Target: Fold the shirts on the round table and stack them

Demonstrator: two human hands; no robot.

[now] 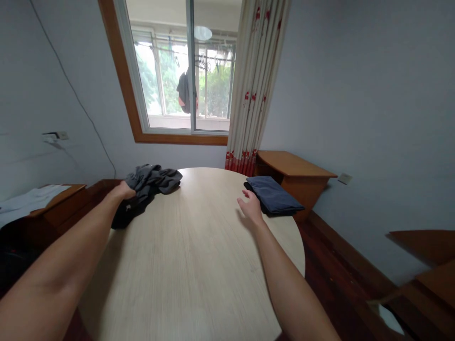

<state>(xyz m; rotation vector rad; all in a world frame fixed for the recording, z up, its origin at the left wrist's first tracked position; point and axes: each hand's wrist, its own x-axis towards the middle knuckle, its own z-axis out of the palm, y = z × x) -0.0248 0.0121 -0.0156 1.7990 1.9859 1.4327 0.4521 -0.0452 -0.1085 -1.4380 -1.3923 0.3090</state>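
At the table's left edge lies a rumpled pile of dark grey and black clothes [152,182]. My left hand [125,190] is at the near side of this pile, closed on the grey garment, with its fingertips hidden by the cloth. On the right side of the table rests a folded stack of navy and black clothes [275,195], lying flat. My right hand [250,207] hovers just left of that stack with fingers apart and nothing in it.
The round pale wooden table [199,255] spreads out between my arms. Behind it stand a brown wooden desk [298,166] and a floral curtain [254,85] beside the window. Papers [31,201] lie on a cabinet at left.
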